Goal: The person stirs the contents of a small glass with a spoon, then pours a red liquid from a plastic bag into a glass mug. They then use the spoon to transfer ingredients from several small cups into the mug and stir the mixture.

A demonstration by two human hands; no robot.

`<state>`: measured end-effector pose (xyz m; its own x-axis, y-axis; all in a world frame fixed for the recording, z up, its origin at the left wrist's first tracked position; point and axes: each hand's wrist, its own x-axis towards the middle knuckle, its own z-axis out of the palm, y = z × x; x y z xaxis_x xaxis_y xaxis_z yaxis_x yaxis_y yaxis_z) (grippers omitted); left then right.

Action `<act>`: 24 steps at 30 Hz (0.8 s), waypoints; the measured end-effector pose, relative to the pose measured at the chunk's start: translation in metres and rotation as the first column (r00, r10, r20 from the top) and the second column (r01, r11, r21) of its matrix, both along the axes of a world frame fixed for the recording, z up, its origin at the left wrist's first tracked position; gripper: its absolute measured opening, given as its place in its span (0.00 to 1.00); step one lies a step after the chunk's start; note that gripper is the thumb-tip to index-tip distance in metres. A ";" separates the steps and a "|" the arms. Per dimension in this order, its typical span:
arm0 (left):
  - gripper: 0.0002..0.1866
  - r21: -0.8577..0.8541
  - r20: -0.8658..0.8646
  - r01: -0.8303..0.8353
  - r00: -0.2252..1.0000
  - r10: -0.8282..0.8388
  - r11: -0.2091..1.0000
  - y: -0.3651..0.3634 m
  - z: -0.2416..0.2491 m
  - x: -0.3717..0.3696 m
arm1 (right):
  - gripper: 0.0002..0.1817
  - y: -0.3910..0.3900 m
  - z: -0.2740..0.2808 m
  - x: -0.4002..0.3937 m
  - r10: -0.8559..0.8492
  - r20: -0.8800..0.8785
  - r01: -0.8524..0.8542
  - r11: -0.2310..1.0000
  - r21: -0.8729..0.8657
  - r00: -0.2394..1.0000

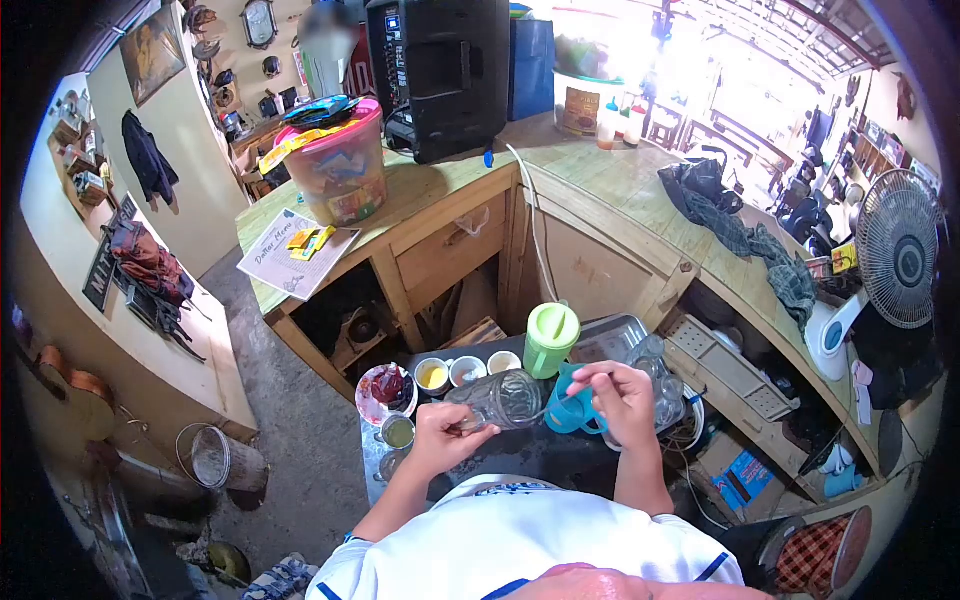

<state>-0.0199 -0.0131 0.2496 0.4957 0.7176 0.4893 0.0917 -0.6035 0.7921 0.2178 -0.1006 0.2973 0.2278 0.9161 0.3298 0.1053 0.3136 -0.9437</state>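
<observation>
My left hand [440,438] is closed on the handle of a clear glass mug [512,396], which is tilted over the dark table. My right hand [622,402] pinches a thin spoon-like utensil [556,404], its far end by the mug's mouth; the tip is hard to make out. Just beside and below the right fingers sits a teal plastic cup [567,413]. Behind the mug stands a light green lidded pitcher [551,340]. Three white cups, one with yellow contents [432,375], line up to its left, near a bowl with a dark red bag [388,390].
Several clear glasses [660,385] stand on a metal tray [622,332] at right. A glass of greenish liquid [397,431] is on the left edge. Behind is a wooden counter [440,190] with a pink-lidded tub [340,165] and black speaker [435,80]. A fan [895,250] stands right.
</observation>
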 end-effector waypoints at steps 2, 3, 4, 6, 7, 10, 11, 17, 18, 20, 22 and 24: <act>0.22 -0.023 0.003 -0.014 1.000 0.014 1.000 -0.001 0.000 0.000 | 0.14 0.004 -0.005 -0.005 -0.018 0.030 0.018 1.000 -0.007 0.999; 0.22 0.000 0.002 0.003 1.000 -0.003 1.000 -0.001 0.000 0.000 | 0.14 0.004 -0.009 -0.006 0.145 -0.001 -0.144 0.979 -0.143 0.989; 0.22 0.026 0.001 0.020 1.000 -0.020 0.999 0.000 0.000 0.000 | 0.15 0.005 -0.011 -0.007 0.299 -0.054 -0.302 0.915 -0.267 0.953; 0.23 0.054 0.002 0.035 0.999 -0.035 0.998 0.002 0.000 0.001 | 0.15 0.005 -0.010 0.005 0.130 -0.253 -0.173 0.973 -0.154 0.959; 0.23 0.031 -0.004 0.016 1.000 -0.016 0.999 0.002 -0.001 0.001 | 0.14 0.004 -0.010 0.012 -0.021 -0.458 -0.016 0.997 -0.076 0.889; 0.24 -0.013 0.007 0.017 1.000 -0.017 1.000 0.000 -0.001 0.002 | 0.16 0.008 -0.005 0.005 0.057 -0.225 -0.083 0.991 -0.107 0.973; 0.24 -0.029 0.026 0.036 0.999 -0.035 0.999 0.000 0.000 0.002 | 0.19 0.009 -0.002 -0.001 0.158 0.004 -0.154 0.967 -0.204 0.987; 0.25 -0.095 0.081 0.049 0.996 -0.042 0.994 0.001 -0.005 0.000 | 0.22 0.007 -0.012 0.019 0.112 -0.309 -0.101 0.994 0.052 0.944; 0.25 -0.097 0.081 0.049 0.996 -0.041 0.994 0.001 -0.004 0.000 | 0.22 0.008 -0.013 0.013 0.104 -0.218 -0.108 0.994 -0.005 0.970; 0.26 -0.063 0.032 0.066 0.997 -0.064 0.996 0.001 -0.002 0.000 | 0.24 0.012 -0.006 -0.004 0.196 0.109 -0.179 0.973 -0.146 0.975; 0.26 -0.082 0.038 0.058 0.998 -0.055 0.995 0.000 -0.002 0.000 | 0.20 0.014 -0.009 -0.007 0.155 0.156 -0.147 0.987 -0.062 0.975; 0.26 -0.100 0.046 0.045 0.998 -0.040 0.994 0.001 -0.002 0.000 | 0.16 0.015 -0.016 -0.001 0.057 -0.012 -0.056 0.996 0.074 0.998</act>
